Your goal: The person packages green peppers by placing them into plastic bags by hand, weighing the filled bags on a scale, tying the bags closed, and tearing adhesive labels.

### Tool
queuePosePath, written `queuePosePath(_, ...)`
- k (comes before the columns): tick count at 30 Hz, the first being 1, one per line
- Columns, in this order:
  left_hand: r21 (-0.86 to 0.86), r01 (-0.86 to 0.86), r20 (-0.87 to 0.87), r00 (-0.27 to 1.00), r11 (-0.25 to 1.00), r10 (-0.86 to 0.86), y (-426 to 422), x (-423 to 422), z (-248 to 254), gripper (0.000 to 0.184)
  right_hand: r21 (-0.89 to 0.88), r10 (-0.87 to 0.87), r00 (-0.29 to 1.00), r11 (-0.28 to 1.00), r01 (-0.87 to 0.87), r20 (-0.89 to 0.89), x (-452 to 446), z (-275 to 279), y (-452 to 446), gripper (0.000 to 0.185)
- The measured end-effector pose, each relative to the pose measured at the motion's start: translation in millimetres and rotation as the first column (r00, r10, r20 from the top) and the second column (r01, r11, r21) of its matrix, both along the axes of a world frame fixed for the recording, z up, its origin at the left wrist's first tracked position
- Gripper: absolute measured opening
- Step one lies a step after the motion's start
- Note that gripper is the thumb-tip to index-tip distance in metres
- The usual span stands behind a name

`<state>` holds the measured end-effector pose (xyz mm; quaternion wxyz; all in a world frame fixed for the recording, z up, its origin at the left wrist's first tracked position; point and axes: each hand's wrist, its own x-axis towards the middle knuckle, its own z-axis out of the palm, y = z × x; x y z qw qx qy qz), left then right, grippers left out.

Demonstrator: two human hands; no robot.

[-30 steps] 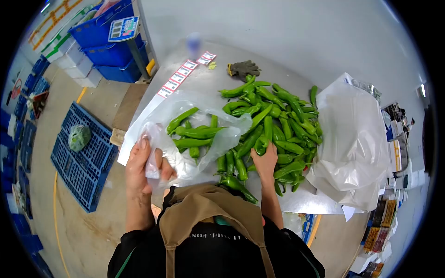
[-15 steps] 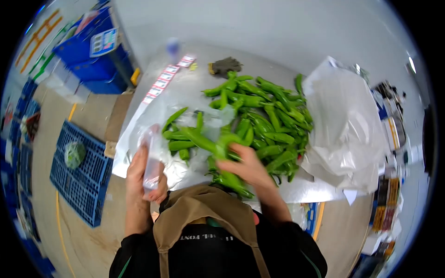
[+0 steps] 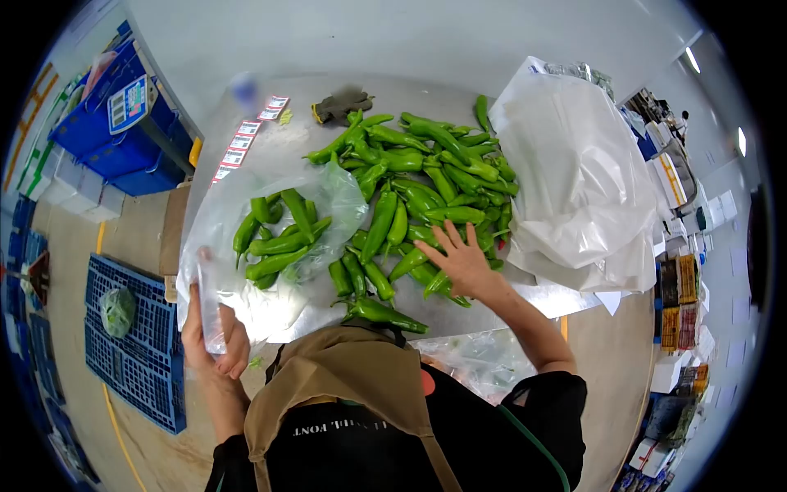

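A clear plastic bag (image 3: 328, 193) lies on the metal table with several green peppers (image 3: 283, 244) inside. My left hand (image 3: 215, 332) grips the near left edge of this bag, fingers wrapped round the plastic. To the right of the bag spreads a heap of long green peppers (image 3: 426, 176). Over the near right part of the heap is my right hand (image 3: 463, 262), fingers spread and holding nothing. One pepper (image 3: 381, 314) lies at the table's near edge.
Behind the peppers is a grey glove (image 3: 343, 105). Printed labels (image 3: 238, 143) lie at the back left. A large white plastic bag (image 3: 574, 180) stands right of the heap. Blue crates (image 3: 135, 156) and a blue pallet (image 3: 135, 336) holding a wrapped green vegetable (image 3: 118, 312) are at left.
My right hand carried peppers leftward from the heap to the bag, and is now back over the heap with nothing in it. More peppers lie in the bag. The whole view has shifted.
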<state>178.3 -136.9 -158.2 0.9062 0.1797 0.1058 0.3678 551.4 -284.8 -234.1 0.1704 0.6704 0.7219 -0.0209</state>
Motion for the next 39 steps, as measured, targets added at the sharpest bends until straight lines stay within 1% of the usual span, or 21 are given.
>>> queuePosePath(3,-0.031,0.004,0.018,1.0,1.0,-0.004,-1.7,12.2,8.3,0.043,0.125,0.143,0.983,0.984,-0.128,-0.112,36.3,-37.1,4.5,0.099)
queuePosePath(5,-0.09,-0.038,0.065,0.997,0.995,0.044,-4.8,20.6,22.1,0.045,0.017,0.155,0.979,0.988,-0.155,-0.135,39.1,-36.9,16.7,0.09)
queuePosePath(6,-0.044,0.018,0.032,0.999,0.999,-0.017,-0.5,14.5,18.2,0.045,-0.034,0.167,0.976,0.984,-0.173,-0.143,39.2,-37.1,23.4,0.085)
queuePosePath(9,0.006,-0.037,-0.013,0.999,0.999,0.037,1.1,12.5,22.3,0.043,0.028,0.156,0.964,0.988,-0.154,-0.214,41.7,-41.5,26.7,0.072)
queuePosePath(11,0.048,0.022,0.002,1.0,0.999,-0.022,6.2,3.4,10.6,0.044,0.057,0.168,0.968,0.985,-0.16,-0.189,42.2,-26.2,31.9,0.069)
queuePosePath(14,-0.001,-0.009,0.004,1.0,1.0,0.009,3.2,5.4,14.3,0.044,0.163,0.15,0.946,0.981,-0.105,-0.289,29.7,13.1,42.9,0.061)
queuePosePath(17,0.034,-0.001,-0.027,1.0,0.999,0.002,0.4,9.4,20.7,0.044,0.142,0.116,0.891,0.988,-0.059,-0.439,2.7,51.5,52.9,0.055)
queuePosePath(20,0.056,0.01,-0.032,0.999,0.998,-0.008,-0.3,8.9,16.9,0.044,0.116,0.08,0.713,0.993,0.003,-0.697,-8.2,54.4,73.5,0.052)
queuePosePath(22,0.034,0.013,-0.052,0.999,0.999,-0.011,-2.8,9.8,16.6,0.044,-0.011,-0.083,0.417,0.985,0.174,-0.905,-27.6,48.2,92.5,0.043)
queuePosePath(23,0.003,0.012,-0.072,0.997,1.0,-0.012,-5.5,11.4,18.5,0.044,-0.25,-0.299,0.214,0.941,0.228,-0.93,-47.3,65.1,103.3,0.043)
queuePosePath(24,-0.003,0.011,-0.053,0.999,1.0,-0.012,-8.0,14.9,18.7,0.045,-0.26,-0.297,0.115,0.93,0.259,-0.948,-58.1,45.7,117.4,0.043)
queuePosePath(25,-0.007,0.021,-0.043,0.999,1.0,-0.021,-10.6,17.2,20.0,0.045,-0.338,-0.387,0.094,0.882,0.328,-0.917,-74.6,36.4,134.2,0.043)
queuePosePath(27,0.015,0.056,0.001,0.998,0.998,-0.056,-12.8,22.2,18.6,0.045,-0.348,-0.223,-0.325,0.846,0.405,-0.919,-113.6,-4.1,160.4,0.059)
queuePosePath(28,-0.023,-0.009,0.004,1.0,1.0,0.009,-16.5,25.2,20.3,0.043,-0.435,-0.328,-0.307,0.804,0.406,-0.893,-124.6,-14.6,171.3,0.066)
queuePosePath(29,0.023,-0.01,0.03,1.0,1.0,0.009,-14.7,25.5,19.6,0.044,-0.393,-0.211,-0.407,0.808,0.439,-0.889,-145.0,-8.4,165.2,0.067)
queuePosePath(30,0.013,-0.027,0.028,0.999,1.0,0.027,-12.8,22.6,17.2,0.045,-0.343,-0.171,-0.384,0.829,0.441,-0.907,-158.0,-22.8,161.0,0.065)
queuePosePath(33,0.067,-0.079,0.068,0.995,0.995,0.074,-7.1,11.8,10.7,0.045,0.189,0.138,0.151,0.893,0.408,-0.979,-150.5,-21.7,111.0,0.064)
queuePosePath(34,0.065,-0.112,0.089,0.99,0.992,0.106,-6.1,11.0,9.4,0.045,0.317,0.142,0.367,0.819,0.478,-0.919,-142.9,-28.0,92.0,0.068)
queuePosePath(35,0.051,-0.101,0.13,0.987,0.994,0.093,-2.4,6.9,2.8,0.046,0.451,0.112,0.565,0.735,0.506,-0.817,-130.8,-32.6,72.2,0.072)
queuePosePath(37,0.068,-0.069,0.174,0.983,0.995,0.056,3.3,3.4,-5.8,0.048,0.497,-0.165,0.802,0.708,0.502,-0.574,-95.1,-12.8,30.2,0.084)
queuePosePath(39,0.018,-0.043,0.166,0.985,0.999,0.039,5.0,7.0,-8.0,0.043,0.469,-0.445,0.761,0.604,0.644,-0.472,-63.3,-34.6,-6.7,0.093)
